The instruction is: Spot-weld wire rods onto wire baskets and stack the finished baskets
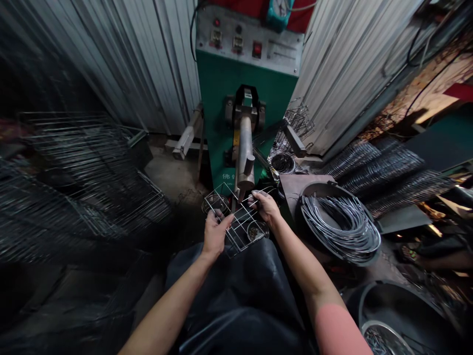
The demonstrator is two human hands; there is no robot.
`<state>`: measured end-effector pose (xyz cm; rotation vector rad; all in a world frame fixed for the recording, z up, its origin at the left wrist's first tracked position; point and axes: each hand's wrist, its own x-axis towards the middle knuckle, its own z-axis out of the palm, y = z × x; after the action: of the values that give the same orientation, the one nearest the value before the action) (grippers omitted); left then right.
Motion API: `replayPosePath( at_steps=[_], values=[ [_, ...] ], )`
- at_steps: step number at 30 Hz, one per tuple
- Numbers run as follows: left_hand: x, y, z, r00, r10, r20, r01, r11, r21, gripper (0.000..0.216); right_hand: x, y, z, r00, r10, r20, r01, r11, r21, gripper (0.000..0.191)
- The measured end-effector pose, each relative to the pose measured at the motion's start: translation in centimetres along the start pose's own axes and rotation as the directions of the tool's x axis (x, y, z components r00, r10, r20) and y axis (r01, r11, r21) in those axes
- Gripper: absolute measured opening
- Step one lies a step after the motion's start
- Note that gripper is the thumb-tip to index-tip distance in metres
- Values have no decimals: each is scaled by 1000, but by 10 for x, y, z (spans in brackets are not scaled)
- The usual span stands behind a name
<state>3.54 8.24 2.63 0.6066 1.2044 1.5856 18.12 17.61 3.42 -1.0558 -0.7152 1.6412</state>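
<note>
The machine (246,84) stands in the middle, at the back wall. Its bar (245,148) sticks out toward the person. The wire rack (238,219) sits just under the bar's end, above the person's lap (236,291). The left grip (216,234) is on the rack's near left edge. The right grip (266,207) is on its far right edge. Piles of racks (84,172) lie to the left. A tub (318,190) with wire rings (343,222) in it sits to the right, and wire piles (384,170) lie behind it.

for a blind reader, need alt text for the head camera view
A left hand and right hand hold a small wire frame at the end of the metal arm of a green machine. Wire rings lie to the right, stacked wire racks to the left.
</note>
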Motion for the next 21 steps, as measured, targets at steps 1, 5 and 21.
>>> replayPosePath(
  at_steps=[1,5,21],
  values=[
    [0,1,1,1000,-13,-5,13,1000,-12,40,0,-1,1,1000,0,3,0,1000,-4,18],
    [1,4,3,998,-56,-11,55,997,-46,42,0,-2,2,1000,-14,22,14,999,-31,17],
    [-3,4,3,998,-39,42,40,999,-34,43,1,-11,-2,1000,-14,27,19,978,-208,33]
  ],
)
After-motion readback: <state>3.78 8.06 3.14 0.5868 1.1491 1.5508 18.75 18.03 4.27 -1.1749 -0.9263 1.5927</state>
